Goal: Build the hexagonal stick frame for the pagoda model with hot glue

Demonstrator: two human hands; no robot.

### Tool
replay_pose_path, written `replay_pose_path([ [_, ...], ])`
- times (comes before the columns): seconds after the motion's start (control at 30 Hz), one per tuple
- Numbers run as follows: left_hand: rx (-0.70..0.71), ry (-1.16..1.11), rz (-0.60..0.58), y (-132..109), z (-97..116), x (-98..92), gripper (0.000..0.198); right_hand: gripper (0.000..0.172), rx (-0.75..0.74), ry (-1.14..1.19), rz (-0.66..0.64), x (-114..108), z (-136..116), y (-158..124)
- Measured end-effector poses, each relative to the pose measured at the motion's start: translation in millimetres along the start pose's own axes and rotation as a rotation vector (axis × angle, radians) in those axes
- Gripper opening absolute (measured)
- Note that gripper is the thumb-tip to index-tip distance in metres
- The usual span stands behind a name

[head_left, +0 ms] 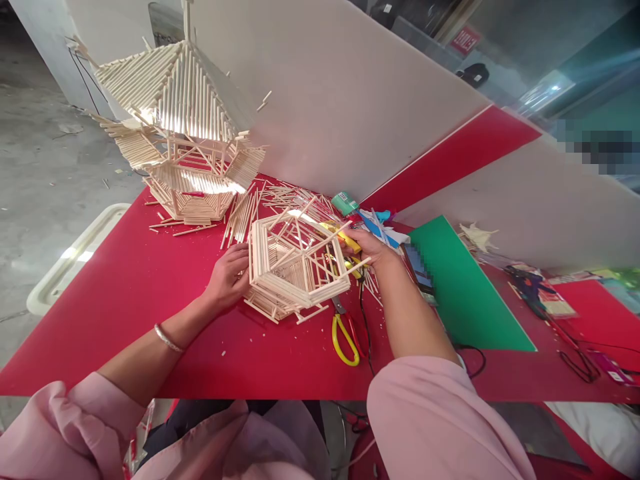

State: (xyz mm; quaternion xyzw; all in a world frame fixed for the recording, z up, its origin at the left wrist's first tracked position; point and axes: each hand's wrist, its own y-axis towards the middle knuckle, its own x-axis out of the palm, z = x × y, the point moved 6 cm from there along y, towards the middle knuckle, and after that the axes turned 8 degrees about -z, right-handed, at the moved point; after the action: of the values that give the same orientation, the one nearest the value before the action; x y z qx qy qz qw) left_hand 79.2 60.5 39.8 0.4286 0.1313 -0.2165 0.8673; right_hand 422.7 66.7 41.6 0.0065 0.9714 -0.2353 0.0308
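My left hand [230, 277] grips the left side of a small six-sided frame [280, 287] built of thin wooden sticks. The frame is tilted on the red tabletop, its stick-crossed top facing me. At its far right side, my right hand [371, 248] is closed around a yellow glue gun [345, 239], partly hidden by the frame's sticks; a black cord hangs below it. Scissors with one yellow and one red handle [345, 340] lie just right of the frame.
A larger stick pavilion [185, 133] with a pitched roof stands back left. Loose sticks [245, 217] lie behind the frame. A green roll [344, 203], a phone-like dark device [419, 267] and a green board [465, 293] are at right. A pale partition [325, 100] rises behind.
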Motion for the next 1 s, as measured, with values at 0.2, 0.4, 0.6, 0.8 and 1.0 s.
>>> replay_pose_path([
  [0.2, -0.019, 0.017, -0.022, -0.6, -1.4, 0.9, 0.031, 0.031, 0.017, -0.015, 0.022, -1.8, 3.3, 11.8],
  [0.4, 0.021, 0.038, -0.006, -0.2, 1.6, -0.1, 0.029, 0.037, 0.084, -0.05, 0.052, -19.8, 12.6, 17.2],
  [0.6, 0.009, 0.059, -0.014, -0.3, 1.4, 0.6, 0.029, 0.035, 0.182, -0.101, 0.069, -20.1, 25.4, 35.4],
  [0.8, 0.002, 0.065, -0.022, 0.1, 2.4, 0.7, 0.029, 0.036, 0.22, -0.139, 0.078, -24.7, 28.5, 41.0],
  [1.0, -0.028, 0.046, -0.02, -0.5, -0.5, 1.5, 0.028, 0.035, 0.183, -0.164, 0.052, -24.4, 29.0, 40.4],
])
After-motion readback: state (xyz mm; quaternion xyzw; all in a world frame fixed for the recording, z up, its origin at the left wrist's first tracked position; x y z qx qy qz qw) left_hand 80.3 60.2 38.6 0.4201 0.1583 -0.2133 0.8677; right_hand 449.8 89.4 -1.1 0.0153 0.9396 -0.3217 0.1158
